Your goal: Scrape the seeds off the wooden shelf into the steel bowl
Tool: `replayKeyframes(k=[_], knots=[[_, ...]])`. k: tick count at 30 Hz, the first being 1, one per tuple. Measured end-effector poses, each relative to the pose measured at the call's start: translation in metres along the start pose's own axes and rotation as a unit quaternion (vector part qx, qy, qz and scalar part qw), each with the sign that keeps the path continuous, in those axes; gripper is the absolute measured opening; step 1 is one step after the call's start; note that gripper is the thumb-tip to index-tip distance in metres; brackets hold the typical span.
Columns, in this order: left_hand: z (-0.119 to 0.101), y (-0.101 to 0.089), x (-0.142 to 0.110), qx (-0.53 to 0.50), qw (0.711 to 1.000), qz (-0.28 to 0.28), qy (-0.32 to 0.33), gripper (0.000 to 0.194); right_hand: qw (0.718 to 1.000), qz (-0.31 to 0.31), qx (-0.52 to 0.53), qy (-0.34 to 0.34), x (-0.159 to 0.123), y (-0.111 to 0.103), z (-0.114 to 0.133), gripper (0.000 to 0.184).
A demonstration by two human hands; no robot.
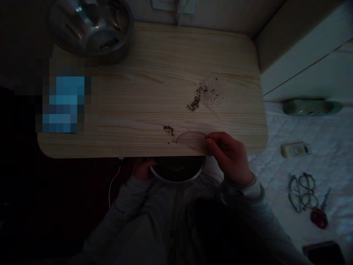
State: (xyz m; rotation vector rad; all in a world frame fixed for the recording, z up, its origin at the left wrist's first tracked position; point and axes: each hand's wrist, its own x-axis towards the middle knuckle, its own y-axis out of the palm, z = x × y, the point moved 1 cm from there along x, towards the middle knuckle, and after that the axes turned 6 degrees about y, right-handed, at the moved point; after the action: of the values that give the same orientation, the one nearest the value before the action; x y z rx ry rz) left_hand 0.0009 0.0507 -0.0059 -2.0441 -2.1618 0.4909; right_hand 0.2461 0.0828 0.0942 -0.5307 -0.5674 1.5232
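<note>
My right hand (230, 156) is closed, pinching the edge of a clear round plastic lid or shallow disc (190, 138) at the table's near edge. Just left of the disc lies a small cluster of dark beans or seeds (168, 129), with a few loose ones beside it. My left hand (143, 168) grips the left rim of a dark bowl or pan (178, 171) with a pale rim. That vessel sits below the table edge, partly hidden by it. Farther back, more dark seeds (195, 103) lie against a pale, glassy-looking patch (214, 94), whose kind I cannot make out.
A large metal bowl (121, 48) stands at the back left of the wooden table (154, 81). A blurred blue screen (67, 99) is at left. On the white bedding at right lie a bottle (311, 107), a remote (296, 149), coiled cords (306, 191) and a red object (319, 218).
</note>
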Motion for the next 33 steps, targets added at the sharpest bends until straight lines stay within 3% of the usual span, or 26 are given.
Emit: replayKeyframes(k=[5, 18, 27, 33], knots=[[0.001, -0.001, 0.000, 0.033, 0.998, 0.027, 0.043, 0.011, 1.000, 0.005, -0.013, -0.002, 0.000, 0.000, 0.000, 0.013], [-0.001, -0.003, 0.002, 0.040, 0.998, 0.035, 0.026, 0.008, 0.999, 0.041, -0.012, -0.015, -0.006, 0.000, 0.000, 0.011], [-0.014, -0.004, 0.004, 0.048, 0.998, 0.038, 0.016, 0.014, 0.998, -0.013, -0.039, -0.038, -0.003, 0.010, 0.003, 0.011], [-0.012, -0.003, 0.004, 0.047, 0.998, 0.025, 0.023, 0.010, 0.996, -0.059, -0.060, 0.000, -0.001, 0.011, 0.001, 0.012]])
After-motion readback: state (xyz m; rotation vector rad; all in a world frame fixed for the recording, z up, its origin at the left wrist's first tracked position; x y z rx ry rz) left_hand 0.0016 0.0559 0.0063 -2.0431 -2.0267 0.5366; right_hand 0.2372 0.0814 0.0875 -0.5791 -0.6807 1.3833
